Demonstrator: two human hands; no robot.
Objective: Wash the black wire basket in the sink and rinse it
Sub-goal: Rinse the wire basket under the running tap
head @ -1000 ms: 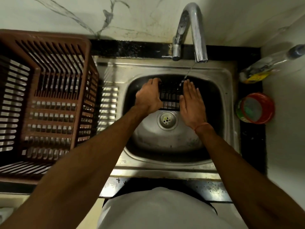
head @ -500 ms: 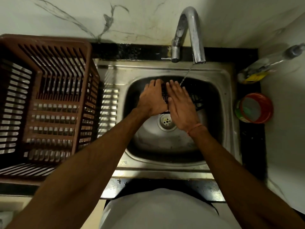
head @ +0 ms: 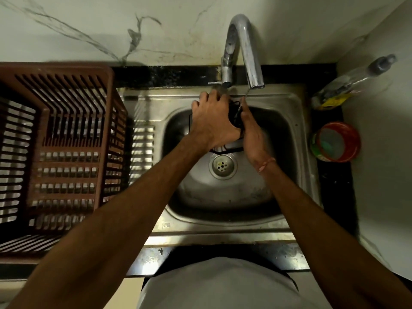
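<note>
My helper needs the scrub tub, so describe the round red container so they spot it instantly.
Start at the steel sink. On the black counter along its right rim, below the clear bottle, sits the round red tub. It alone is red, with something pale green inside.

Black wire basket (head: 235,114) held tilted over steel sink (head: 287,121), mostly hidden between two hands, thin water stream from tap (head: 245,52) striking it.

Both hands (head: 229,121) hide most of the black wire basket (head: 234,114).
</note>
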